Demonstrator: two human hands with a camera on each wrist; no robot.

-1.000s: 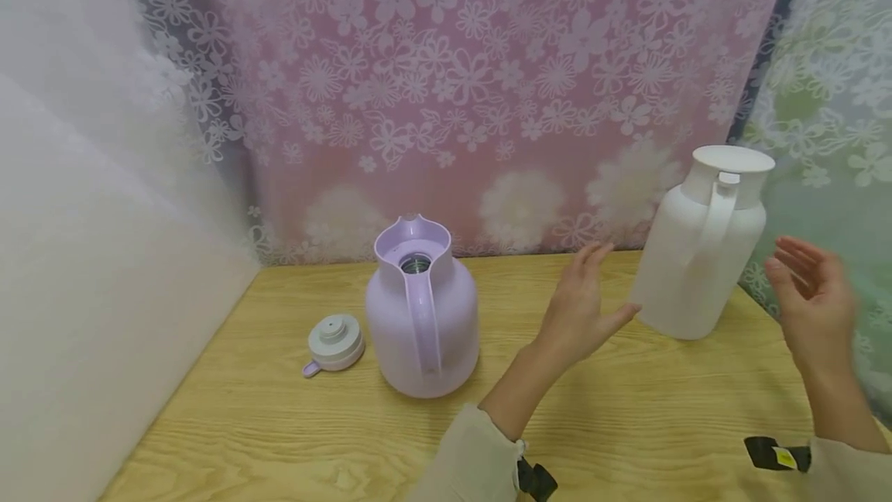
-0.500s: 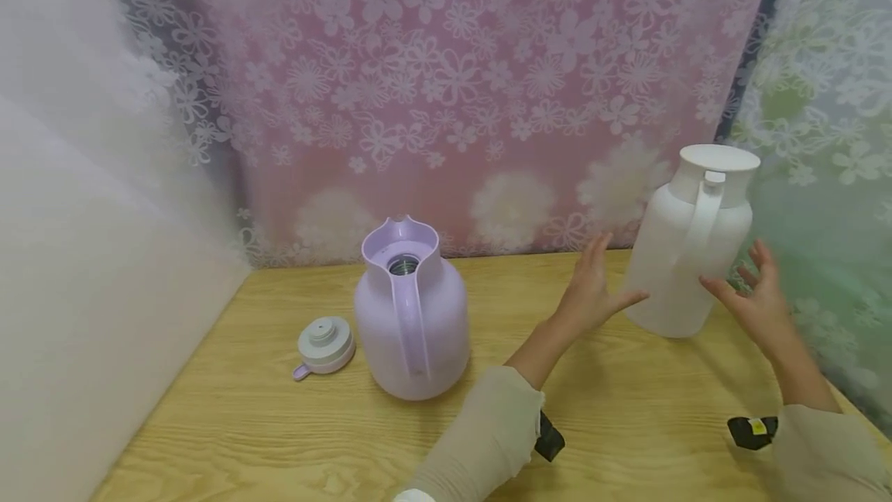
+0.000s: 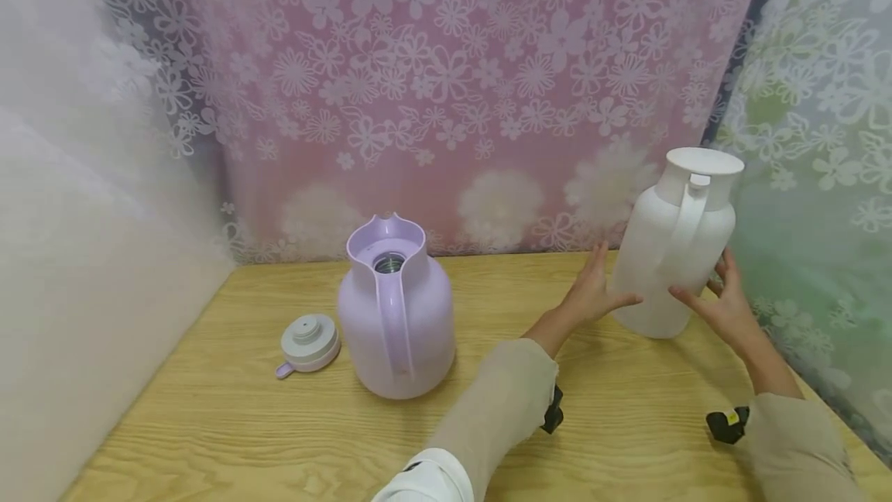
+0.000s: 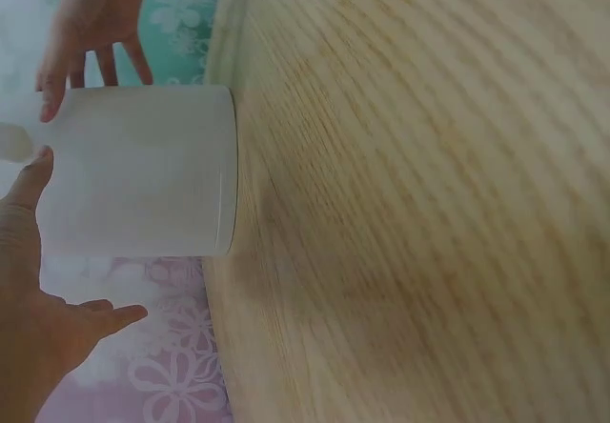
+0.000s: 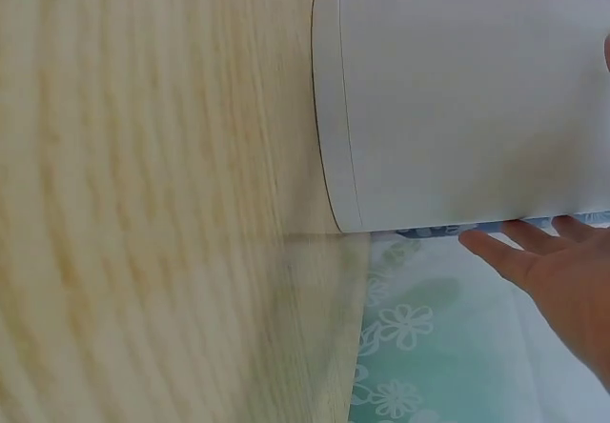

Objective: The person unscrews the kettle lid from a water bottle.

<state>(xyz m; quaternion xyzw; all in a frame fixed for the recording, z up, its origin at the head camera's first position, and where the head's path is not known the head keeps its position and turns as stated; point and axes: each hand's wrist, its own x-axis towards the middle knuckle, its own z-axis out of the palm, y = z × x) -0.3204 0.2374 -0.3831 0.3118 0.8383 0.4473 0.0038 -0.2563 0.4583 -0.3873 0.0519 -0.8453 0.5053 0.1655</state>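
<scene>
Left hand [image 3: 588, 297] and right hand [image 3: 729, 314], both unclenched, flank a white vacuum jug [image 3: 646, 258], frame right. Probably rigid, slick; its handle [image 3: 687, 217] suits gripping.

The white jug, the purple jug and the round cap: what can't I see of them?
- White jug: in the head view its own body hides its far side; both wrist views cut off its top at the picture's edge.
- Purple jug: in the head view its opening is too small and dark to see deep inside.
- Round cap: its underside faces the table, hidden.
</scene>
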